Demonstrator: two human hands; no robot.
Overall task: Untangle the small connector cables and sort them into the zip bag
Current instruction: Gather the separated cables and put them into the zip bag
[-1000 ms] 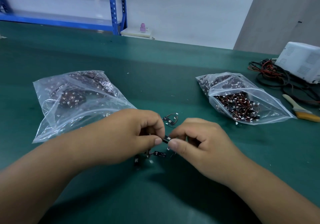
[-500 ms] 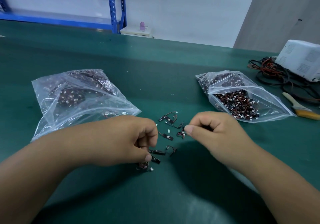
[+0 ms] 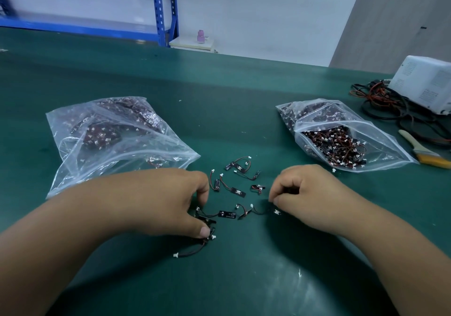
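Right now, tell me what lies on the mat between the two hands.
In the head view, loose connector cables lie scattered on the green mat between the left hand and the right hand: red-black leads with white plugs and small black boards.

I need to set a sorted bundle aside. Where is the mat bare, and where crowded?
Bare: the mat between the left zip bag and right zip bag, beyond the loose cables; also the near strip this side of them. Crowded: between the left hand and right hand, and around the brush and wires.
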